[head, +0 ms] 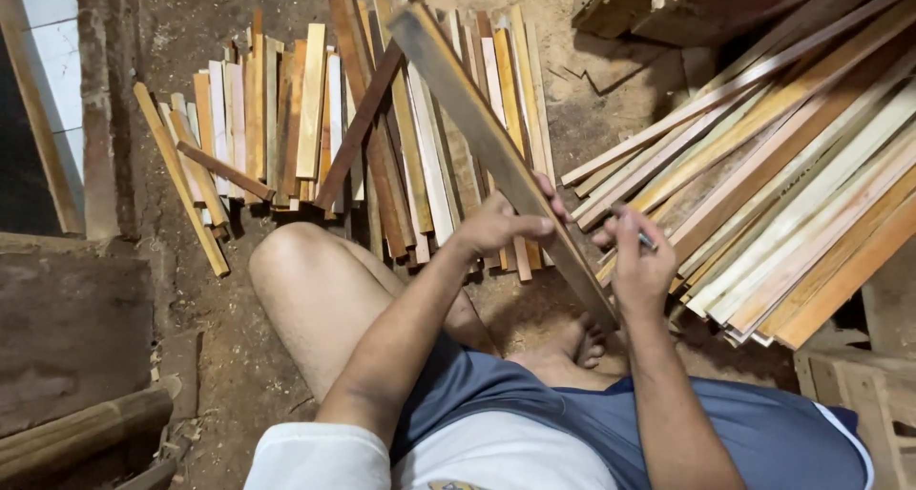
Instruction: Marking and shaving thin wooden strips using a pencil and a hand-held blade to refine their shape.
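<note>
1. The long wooden slat (496, 156) slants from above the left pile down to our bare foot (563, 352), its lower end by the toes.
2. Our left hand (501, 225) grips its edge near the middle, fingers (534, 225) curled and pinching the slat.
3. Our right hand (637, 261) sits just beside the slat, fingers closed around a thin pen (641, 237) with its tip near the wood.
4. To mark well, we judge it best to keep the slat braced and the pen hand resting against it.
5. Short wooden strips (315, 127) lie in a row on the dirt floor (229, 356) ahead; longer planks (792, 194) are stacked on the right.
</note>
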